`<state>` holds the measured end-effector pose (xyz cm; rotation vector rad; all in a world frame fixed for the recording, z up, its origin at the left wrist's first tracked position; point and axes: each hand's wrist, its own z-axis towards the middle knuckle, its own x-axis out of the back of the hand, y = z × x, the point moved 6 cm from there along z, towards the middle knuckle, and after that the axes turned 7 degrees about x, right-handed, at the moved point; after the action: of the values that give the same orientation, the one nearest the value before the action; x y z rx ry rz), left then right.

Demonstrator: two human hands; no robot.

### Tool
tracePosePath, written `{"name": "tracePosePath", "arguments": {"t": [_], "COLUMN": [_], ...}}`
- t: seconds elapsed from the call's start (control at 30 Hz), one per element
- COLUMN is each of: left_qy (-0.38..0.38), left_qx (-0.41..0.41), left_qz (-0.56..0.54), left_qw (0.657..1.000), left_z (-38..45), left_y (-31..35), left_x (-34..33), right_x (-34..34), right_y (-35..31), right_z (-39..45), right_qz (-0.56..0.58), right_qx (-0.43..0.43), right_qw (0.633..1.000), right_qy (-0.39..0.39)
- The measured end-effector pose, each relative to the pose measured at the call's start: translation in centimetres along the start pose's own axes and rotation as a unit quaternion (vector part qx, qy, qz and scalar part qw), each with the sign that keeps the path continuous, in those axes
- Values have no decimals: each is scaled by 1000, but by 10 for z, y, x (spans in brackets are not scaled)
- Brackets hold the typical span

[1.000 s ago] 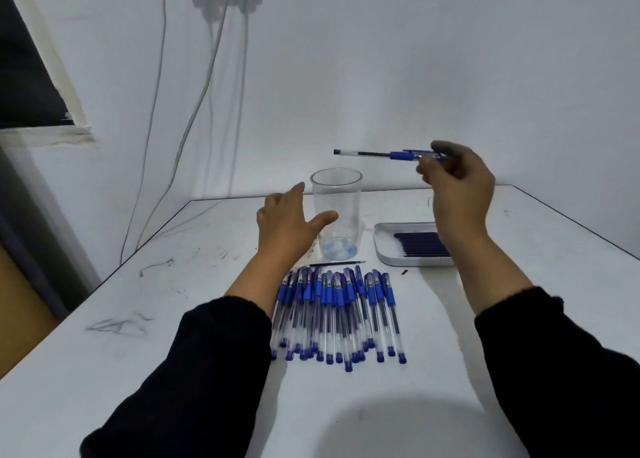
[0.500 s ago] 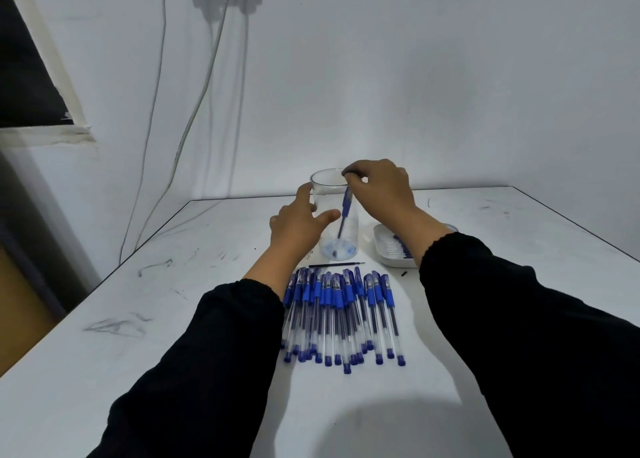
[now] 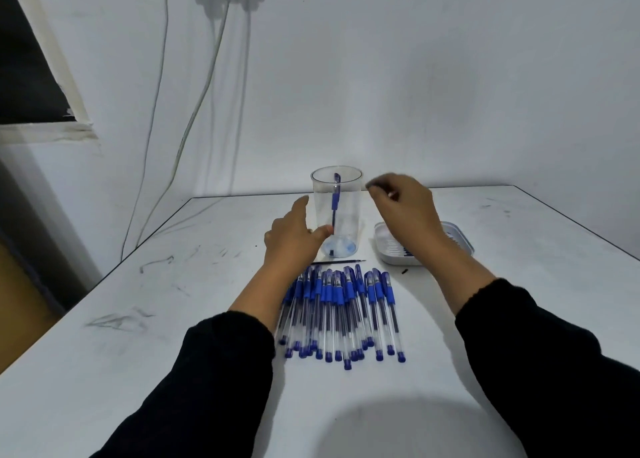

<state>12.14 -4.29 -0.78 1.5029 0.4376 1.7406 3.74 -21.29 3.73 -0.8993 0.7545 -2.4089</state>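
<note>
A: Where is the blue pen [image 3: 335,199]?
B: Standing in the clear cup [image 3: 352,212], twelve o'clock from the pen pile [image 3: 341,305] on the scuffed white table [image 3: 156,336].
A: The hands?
B: Left hand [image 3: 291,239] spread, thumb touching the cup. Right hand [image 3: 405,208] loose, empty, at three o'clock of it. Wires [image 3: 198,108] hang down the wall [image 3: 415,77].

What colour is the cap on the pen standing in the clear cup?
Blue; the pen in the cup shows best in the head view.

L sleeve [image 3: 221,381] & R sleeve [image 3: 554,364]: black, long, plain fabric; cuffs end mid-forearm, either side of pen pile [image 3: 341,314].
</note>
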Motion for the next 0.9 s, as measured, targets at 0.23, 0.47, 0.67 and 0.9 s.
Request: {"name": "tracePosePath", "arguments": {"t": [0.23, 0.47, 0.67, 0.9], "left_qy": [-20, -39, -38, -30], "left_qx": [-57, -111, -112, -112], "left_qz": [-2, 66, 74, 73], "left_qw": [998, 991, 990, 991], "left_z": [-43, -56, -53, -53], "left_y": [-8, -8, -13, -13], "left_x": [-5, -16, -20, -19], "right_x": [-8, -16, -15, -12], "right_y": [47, 61, 66, 65], "right_z": [-56, -77, -77, -77], "right_qz": [-98, -154, -98, -80], "right_qx": [-142, -179, -211, -223], "right_qw": [968, 947, 952, 953], "right_qy": [-183, -219, -198, -189]}}
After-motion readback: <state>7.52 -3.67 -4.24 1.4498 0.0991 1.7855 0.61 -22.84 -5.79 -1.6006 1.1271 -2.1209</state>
